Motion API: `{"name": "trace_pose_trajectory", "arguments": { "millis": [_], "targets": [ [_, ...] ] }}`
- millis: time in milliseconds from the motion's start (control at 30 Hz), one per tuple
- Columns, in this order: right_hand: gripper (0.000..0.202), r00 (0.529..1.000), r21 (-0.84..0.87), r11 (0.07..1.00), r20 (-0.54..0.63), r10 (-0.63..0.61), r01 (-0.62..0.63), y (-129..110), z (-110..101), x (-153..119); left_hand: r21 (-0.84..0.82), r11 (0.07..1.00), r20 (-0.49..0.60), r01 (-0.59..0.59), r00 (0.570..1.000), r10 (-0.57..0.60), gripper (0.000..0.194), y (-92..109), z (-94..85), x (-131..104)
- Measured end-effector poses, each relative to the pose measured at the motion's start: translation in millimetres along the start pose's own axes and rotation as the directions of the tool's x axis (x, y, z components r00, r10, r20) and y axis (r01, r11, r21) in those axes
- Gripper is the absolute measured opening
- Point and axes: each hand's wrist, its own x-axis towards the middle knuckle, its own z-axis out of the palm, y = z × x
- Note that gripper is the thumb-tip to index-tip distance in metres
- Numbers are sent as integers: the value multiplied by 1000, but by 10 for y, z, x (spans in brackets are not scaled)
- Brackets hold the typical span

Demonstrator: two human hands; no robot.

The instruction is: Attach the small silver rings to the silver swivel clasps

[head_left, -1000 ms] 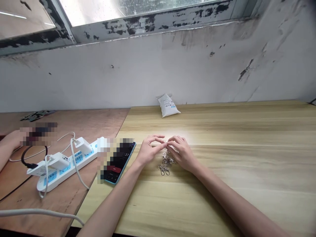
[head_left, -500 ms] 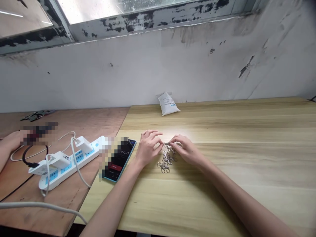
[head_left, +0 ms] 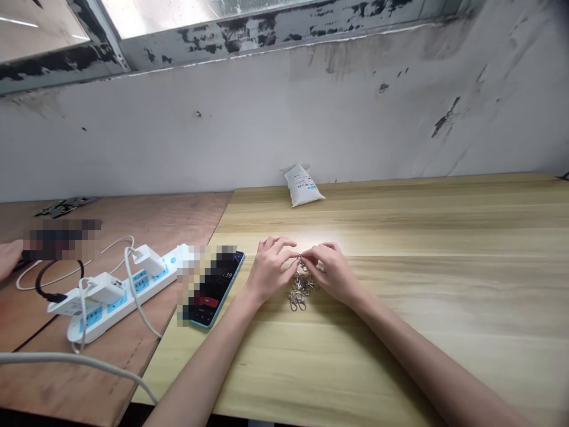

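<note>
Several small silver metal clasps with rings (head_left: 299,290) lie in a loose pile on the light wooden table (head_left: 427,237). Just above the pile, my left hand (head_left: 272,264) and my right hand (head_left: 331,268) meet fingertip to fingertip. Each one pinches a small metal clasp between thumb and index finger; most of that clasp is hidden by the fingertips. The other fingers of my left hand are loosely curved and raised.
Left of my left hand lies a phone (head_left: 217,290). Farther left, a white power strip (head_left: 133,290) with chargers and cables rests on a brown board (head_left: 178,219). Another person's hand (head_left: 9,258) is at the left edge. A white packet (head_left: 303,187) lies near the wall.
My hands have come closer together, hiding more of the metal clasp between them. The other person's hand has moved left, towards the frame edge.
</note>
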Motion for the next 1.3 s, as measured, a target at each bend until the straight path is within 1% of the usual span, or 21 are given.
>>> {"name": "trace_pose_trajectory", "arguments": {
  "millis": [167,333,433,533,733,1000,1167,1233,1300],
  "targets": [
    [11,998,-58,997,-31,-47,45,-3,-9,5,-110,991,-5,72,997,-73,14,7,-9,12],
    [10,996,-79,995,-64,-65,60,-8,-17,8,-220,964,-28,148,987,-158,5,8,-35,30],
    [11,994,-86,994,-75,-76,70,-13,-16,9,-289,939,-15,184,980,-197,2,3,-33,34],
    [11,993,-106,992,-89,-80,71,-21,-17,12,-324,922,15,211,976,-218,4,12,-10,34],
    [10,990,-149,987,-111,-83,66,-40,-23,21,-318,908,61,273,961,-268,8,60,19,45],
    [11,983,-159,983,-142,-119,96,-70,-5,22,-320,892,50,319,946,-320,7,60,39,42],
    [12,986,-163,982,-124,-115,94,-89,1,26,-214,932,-25,292,952,-304,8,43,34,30],
    [11,989,-159,982,-88,-115,100,-73,-17,27,-188,944,-70,270,955,-287,8,23,6,35],
    [9,993,-137,984,-27,-117,112,-47,-49,25,-201,945,-128,258,950,-286,8,2,-31,45]
  ]
}}
